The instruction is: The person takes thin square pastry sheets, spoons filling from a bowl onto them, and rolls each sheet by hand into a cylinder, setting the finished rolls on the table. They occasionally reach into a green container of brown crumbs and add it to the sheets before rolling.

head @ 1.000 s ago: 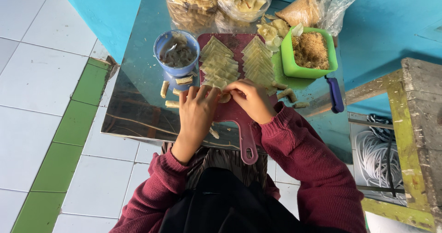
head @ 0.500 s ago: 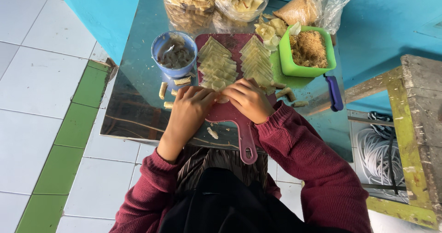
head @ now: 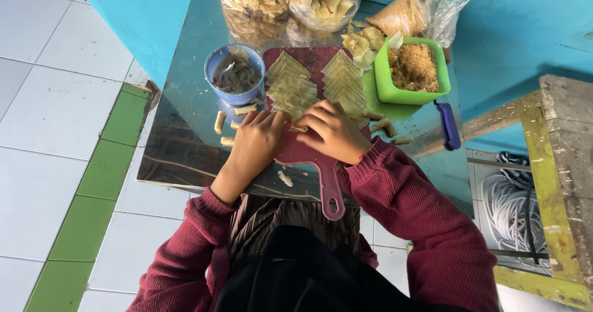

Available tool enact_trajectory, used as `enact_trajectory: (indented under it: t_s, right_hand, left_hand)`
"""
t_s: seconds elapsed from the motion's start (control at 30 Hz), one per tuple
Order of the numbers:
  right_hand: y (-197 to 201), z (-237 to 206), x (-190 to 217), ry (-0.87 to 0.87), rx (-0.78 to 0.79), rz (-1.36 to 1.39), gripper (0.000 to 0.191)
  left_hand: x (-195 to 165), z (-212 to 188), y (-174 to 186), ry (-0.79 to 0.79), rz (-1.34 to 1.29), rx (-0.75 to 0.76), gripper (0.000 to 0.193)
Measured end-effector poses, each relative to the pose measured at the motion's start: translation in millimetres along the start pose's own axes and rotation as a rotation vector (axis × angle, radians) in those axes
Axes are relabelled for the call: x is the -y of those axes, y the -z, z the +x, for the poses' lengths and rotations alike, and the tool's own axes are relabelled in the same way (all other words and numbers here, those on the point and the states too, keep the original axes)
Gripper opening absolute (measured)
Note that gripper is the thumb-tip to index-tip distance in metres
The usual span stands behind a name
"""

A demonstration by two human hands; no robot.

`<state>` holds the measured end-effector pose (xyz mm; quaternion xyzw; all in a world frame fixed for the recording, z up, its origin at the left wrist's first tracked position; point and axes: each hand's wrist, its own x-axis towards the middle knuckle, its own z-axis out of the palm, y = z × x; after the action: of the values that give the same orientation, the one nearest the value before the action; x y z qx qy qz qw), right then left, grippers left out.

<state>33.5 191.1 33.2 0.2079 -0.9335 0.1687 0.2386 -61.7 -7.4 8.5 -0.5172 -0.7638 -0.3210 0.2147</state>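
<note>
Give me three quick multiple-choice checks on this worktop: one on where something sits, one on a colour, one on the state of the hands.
1. Where is the blue cup relative to the red cutting board?
A. left of it
B. right of it
C. on top of it

2. What colour is the tub holding the brown crumbly filling?
A. blue
B. green
C. white

3. How are the left hand and right hand placed?
A. both raised off the table
B. one in the lap
C. both down on the board, fingertips meeting over a small roll

Answers: 1 A, the cup stands at the board's left edge. 2 B, its walls are bright green. 3 C, both hands rest together on the board.
</note>
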Motion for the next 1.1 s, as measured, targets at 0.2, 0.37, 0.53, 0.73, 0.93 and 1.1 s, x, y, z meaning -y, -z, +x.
enact_trajectory:
  t_s: [0.2,0.37,0.53,0.73,0.93,1.1]
  right_hand:
    - [-13,7,-25,-0.132,0.042,0.161,0.008]
    - [-15,12,-33,-0.247,0.109,0.261,0.012]
    - [-14,11,-25,-0.119,0.058,0.014,0.017]
    - [-11,2,-14,0.056,-0.029,-0.201,0.015]
    - [-9,-5,-7,0.046,-0.046,-0.15,0.021]
    - [-15,-2,-16,0.022,-0.033,-0.112,0.018]
  left_hand:
    - [-3,2,2,0.111,-0.124,0.005,0.017]
    - [-9,7,-2,0.193,-0.097,-0.035,0.016]
    - [-8,5,-6,0.217,-0.055,-0.026,0.012]
    - [-1,1,-3,0.085,0.044,0.035,0.013]
    - [-5,-2,-4,-0.036,0.106,0.004,0.017]
    - [-3,2,-10,-0.022,0.137,0.007,0.016]
